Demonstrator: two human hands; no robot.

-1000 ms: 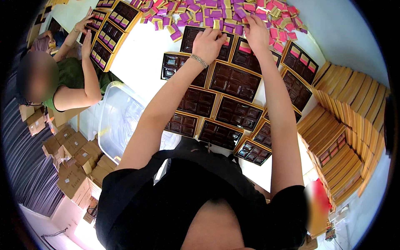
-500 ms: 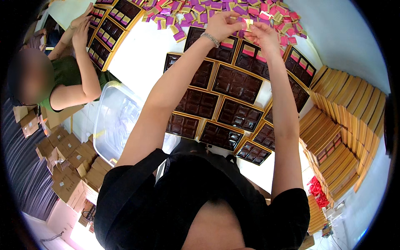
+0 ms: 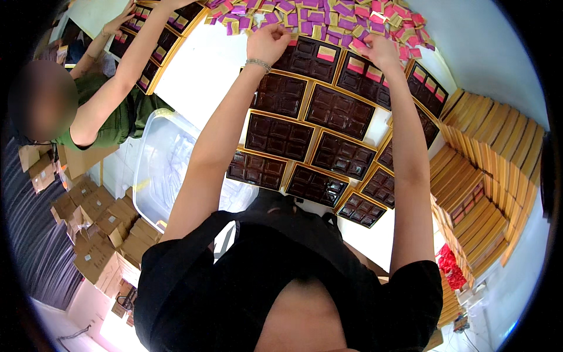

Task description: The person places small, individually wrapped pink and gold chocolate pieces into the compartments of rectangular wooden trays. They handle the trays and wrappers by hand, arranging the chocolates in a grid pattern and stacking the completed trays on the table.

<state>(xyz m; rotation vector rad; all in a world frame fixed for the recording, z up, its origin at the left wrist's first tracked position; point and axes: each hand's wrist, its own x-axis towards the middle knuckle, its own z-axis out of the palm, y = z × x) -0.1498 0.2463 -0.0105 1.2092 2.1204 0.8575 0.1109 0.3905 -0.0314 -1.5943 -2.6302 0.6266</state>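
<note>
My left hand (image 3: 268,44) is closed at the far left edge of a dark gold-rimmed tray (image 3: 308,58), a small pink wrapped square (image 3: 292,43) at its fingertips. That tray also holds a pink-and-gold wrapped square (image 3: 326,53) in one compartment. My right hand (image 3: 382,53) is closed, fingers bent down at the near edge of the pile of wrapped squares (image 3: 343,20); what it pinches is hidden. Below it lies a second tray (image 3: 363,88) with pink-and-gold squares in its far row. More dark trays (image 3: 340,111), their compartments bare, lie nearer me.
At left a person in green (image 3: 97,108) reaches over other partly filled trays (image 3: 167,44). A clear plastic bin (image 3: 158,170) stands at my left, near cardboard boxes (image 3: 97,202). Stacked gold-edged trays (image 3: 492,135) rise at right, with a red bundle (image 3: 450,267) below.
My hands have parted: the left moved left and nearer, the right slightly right. The gold square between them is no longer seen there. The person in green stretched an arm farther away.
</note>
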